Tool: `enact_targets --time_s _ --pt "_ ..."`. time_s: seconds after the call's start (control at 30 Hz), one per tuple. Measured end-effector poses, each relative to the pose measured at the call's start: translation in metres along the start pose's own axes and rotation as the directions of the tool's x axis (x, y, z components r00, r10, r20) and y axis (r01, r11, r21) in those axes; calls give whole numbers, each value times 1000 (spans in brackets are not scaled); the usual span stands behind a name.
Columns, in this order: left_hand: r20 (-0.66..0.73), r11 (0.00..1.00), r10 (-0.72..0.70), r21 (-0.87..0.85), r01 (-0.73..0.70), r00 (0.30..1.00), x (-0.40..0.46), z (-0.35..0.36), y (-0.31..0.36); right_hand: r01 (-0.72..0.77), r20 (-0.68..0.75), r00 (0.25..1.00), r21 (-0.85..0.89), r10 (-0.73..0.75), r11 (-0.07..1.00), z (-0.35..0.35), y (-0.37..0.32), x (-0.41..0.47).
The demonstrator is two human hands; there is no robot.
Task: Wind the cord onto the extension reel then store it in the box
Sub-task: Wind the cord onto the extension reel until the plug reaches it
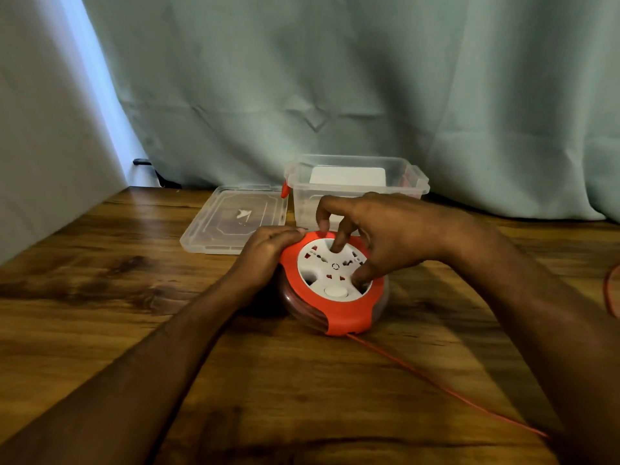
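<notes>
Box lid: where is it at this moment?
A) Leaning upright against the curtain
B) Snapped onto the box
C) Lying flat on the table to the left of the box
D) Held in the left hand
C: the clear lid lies flat on the wooden table just left of the open box, while both hands are on the reel.

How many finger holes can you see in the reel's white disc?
3: one at the far side under the right hand, one front-right under its thumb, one open front-left.
</notes>
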State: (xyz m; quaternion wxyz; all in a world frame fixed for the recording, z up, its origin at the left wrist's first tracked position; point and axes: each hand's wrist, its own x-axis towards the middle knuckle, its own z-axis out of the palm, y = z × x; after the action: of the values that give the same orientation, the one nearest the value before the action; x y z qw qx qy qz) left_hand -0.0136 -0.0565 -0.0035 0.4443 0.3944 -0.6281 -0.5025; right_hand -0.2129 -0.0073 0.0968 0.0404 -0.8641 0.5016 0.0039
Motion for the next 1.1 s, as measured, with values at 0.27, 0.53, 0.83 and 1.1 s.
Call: enact_targets --time_s 0.27,0.53,0.83,1.1 --pt "-7 999 -38 1 38 999 0 0 1 -10 -48 999 -73 6 997 6 -4 1" --pt "19 996 13 84 -15 1000 0 1 0 30 -35 999 -57 -32 998 14 -11 8" --pt "13 973 49 223 -51 999 -2 0 0 51 -53 998 122 -45 991 -3 -2 -2" --pt "8 978 36 204 -37 999 -1 0 -1 25 34 999 184 -32 983 4 8 4"
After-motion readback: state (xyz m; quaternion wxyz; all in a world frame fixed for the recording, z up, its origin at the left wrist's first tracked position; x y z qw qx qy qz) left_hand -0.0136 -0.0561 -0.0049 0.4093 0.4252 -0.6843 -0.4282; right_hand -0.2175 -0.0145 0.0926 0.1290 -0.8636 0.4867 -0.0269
